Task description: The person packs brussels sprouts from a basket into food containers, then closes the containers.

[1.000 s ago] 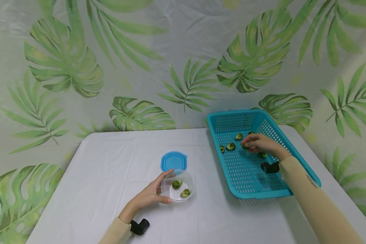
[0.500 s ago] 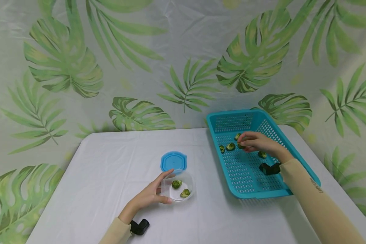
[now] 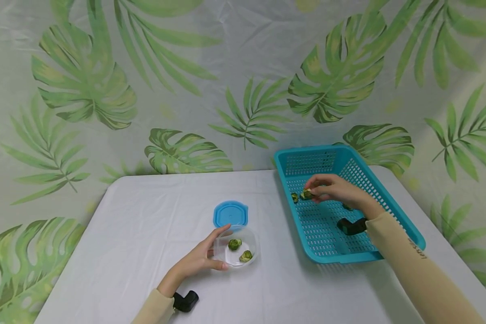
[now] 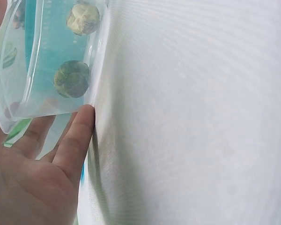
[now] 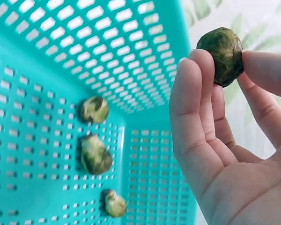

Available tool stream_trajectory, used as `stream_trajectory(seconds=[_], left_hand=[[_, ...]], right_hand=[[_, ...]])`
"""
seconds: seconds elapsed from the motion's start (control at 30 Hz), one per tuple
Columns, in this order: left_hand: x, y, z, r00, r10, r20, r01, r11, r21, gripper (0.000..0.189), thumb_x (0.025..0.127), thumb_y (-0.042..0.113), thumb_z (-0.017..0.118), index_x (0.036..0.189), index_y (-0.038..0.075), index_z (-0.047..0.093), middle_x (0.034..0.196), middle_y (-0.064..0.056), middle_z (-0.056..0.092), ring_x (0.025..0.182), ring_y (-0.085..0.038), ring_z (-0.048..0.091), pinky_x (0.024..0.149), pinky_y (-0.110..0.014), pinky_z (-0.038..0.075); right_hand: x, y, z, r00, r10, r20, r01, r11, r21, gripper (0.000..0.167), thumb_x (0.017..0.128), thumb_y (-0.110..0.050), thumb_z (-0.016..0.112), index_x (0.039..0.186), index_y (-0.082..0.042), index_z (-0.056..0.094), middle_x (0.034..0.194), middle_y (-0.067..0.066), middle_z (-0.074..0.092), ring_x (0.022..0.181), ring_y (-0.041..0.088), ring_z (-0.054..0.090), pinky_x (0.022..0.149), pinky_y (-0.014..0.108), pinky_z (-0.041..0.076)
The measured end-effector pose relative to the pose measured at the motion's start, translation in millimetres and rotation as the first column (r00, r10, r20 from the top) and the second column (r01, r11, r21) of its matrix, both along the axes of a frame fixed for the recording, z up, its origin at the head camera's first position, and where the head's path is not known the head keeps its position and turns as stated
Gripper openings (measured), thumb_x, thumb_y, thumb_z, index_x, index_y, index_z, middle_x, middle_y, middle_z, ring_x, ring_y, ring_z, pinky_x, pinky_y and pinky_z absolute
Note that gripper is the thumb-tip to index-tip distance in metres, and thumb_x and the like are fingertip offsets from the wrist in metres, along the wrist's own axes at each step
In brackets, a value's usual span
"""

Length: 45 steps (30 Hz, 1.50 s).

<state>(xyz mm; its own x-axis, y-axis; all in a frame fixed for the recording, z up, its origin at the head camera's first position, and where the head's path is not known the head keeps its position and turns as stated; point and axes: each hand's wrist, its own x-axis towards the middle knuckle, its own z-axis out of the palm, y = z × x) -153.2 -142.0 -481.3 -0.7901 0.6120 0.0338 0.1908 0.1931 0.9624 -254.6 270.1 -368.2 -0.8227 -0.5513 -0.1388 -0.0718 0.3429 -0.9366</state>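
My right hand [image 3: 335, 189] pinches a Brussels sprout [image 5: 222, 56] between thumb and fingertips, lifted above the basket floor. Below it is a blue-green plastic basket [image 3: 328, 259] with perforated walls. Several more sprouts lie in it, among them a sprout [image 5: 96, 154] in the right wrist view. My left hand [image 3: 198, 258] holds a small clear plastic container [image 3: 256, 245] from its left side, thumb near and index finger far. Two sprouts rest inside, a darker sprout [image 3: 235, 245] and a paler sprout [image 3: 245, 256]. The right hand hides part of the basket's contents.
A blue lid [image 3: 231, 213] lies flat on the white-covered table [image 3: 146, 225], just behind the container. The basket's raised walls stand at the table's right side. A leaf-patterned curtain [image 3: 251, 58] hangs behind the table.
My right hand has moved left over the basket with the sprout pinched in it, and now covers sprouts further back. The left hand and the container have stayed still.
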Motion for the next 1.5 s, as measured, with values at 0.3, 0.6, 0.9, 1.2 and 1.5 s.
stream_trajectory(seconds=[0.3, 0.6, 0.9, 1.2, 1.5], left_hand=[[-0.2, 0.7, 0.7, 1.000, 0.000, 0.003, 0.000, 1.000, 0.000, 0.094, 0.079, 0.016, 0.076, 0.154, 0.011, 0.018, 0.150, -0.015, 0.031, 0.139, -0.036, 0.023, 0.102, -0.060, 0.030], [-0.8, 1.7, -0.1, 1.000, -0.002, 0.003, 0.002, 1.000, 0.002, 0.094, 0.079, 0.016, 0.077, 0.153, 0.011, 0.018, 0.151, -0.015, 0.031, 0.139, -0.036, 0.023, 0.102, -0.059, 0.031], [-0.6, 1.9, -0.3, 1.000, -0.003, -0.002, 0.003, 1.000, 0.004, 0.094, 0.079, 0.016, 0.077, 0.153, 0.011, 0.019, 0.150, -0.015, 0.032, 0.137, -0.036, 0.026, 0.102, -0.058, 0.032], [-1.1, 1.9, -0.7, 1.000, -0.002, -0.012, 0.002, 1.000, -0.006, 0.095, 0.079, 0.016, 0.077, 0.153, 0.010, 0.018, 0.150, -0.016, 0.032, 0.137, -0.036, 0.028, 0.101, -0.056, 0.035], [0.6, -0.1, 0.7, 1.000, 0.009, 0.006, -0.009, 1.000, -0.022, 0.095, 0.079, 0.019, 0.078, 0.153, 0.012, 0.019, 0.150, -0.016, 0.031, 0.137, -0.036, 0.027, 0.101, -0.055, 0.035]], right_hand=[[8.0, -22.9, 9.9, 0.998, 0.055, -0.024, -0.056, 0.998, -0.019, 0.026, 0.098, -0.010, 0.054, 0.117, 0.008, 0.053, 0.115, 0.024, 0.055, 0.095, 0.028, 0.062, 0.083, 0.042, 0.052], [15.0, -45.7, 17.9, 0.992, 0.121, -0.029, -0.122, 0.992, -0.030, 0.026, 0.098, -0.011, 0.054, 0.119, 0.003, 0.052, 0.111, 0.022, 0.054, 0.096, 0.043, 0.057, 0.082, 0.045, 0.052], [23.3, -71.0, 19.1, 0.983, 0.183, -0.027, -0.183, 0.983, -0.013, 0.025, 0.097, -0.011, 0.055, 0.119, 0.002, 0.055, 0.112, 0.020, 0.055, 0.091, 0.033, 0.062, 0.082, 0.048, 0.052], [33.0, -96.1, 18.5, 0.967, 0.253, -0.018, -0.253, 0.967, -0.002, 0.021, 0.097, -0.010, 0.055, 0.115, 0.000, 0.058, 0.104, 0.017, 0.059, 0.086, 0.033, 0.063, 0.078, 0.043, 0.054], [37.9, -119.8, 9.2, 0.944, 0.329, -0.011, -0.329, 0.944, 0.003, 0.017, 0.097, -0.008, 0.055, 0.110, 0.000, 0.061, 0.099, 0.014, 0.061, 0.083, 0.030, 0.063, 0.079, 0.050, 0.052]])
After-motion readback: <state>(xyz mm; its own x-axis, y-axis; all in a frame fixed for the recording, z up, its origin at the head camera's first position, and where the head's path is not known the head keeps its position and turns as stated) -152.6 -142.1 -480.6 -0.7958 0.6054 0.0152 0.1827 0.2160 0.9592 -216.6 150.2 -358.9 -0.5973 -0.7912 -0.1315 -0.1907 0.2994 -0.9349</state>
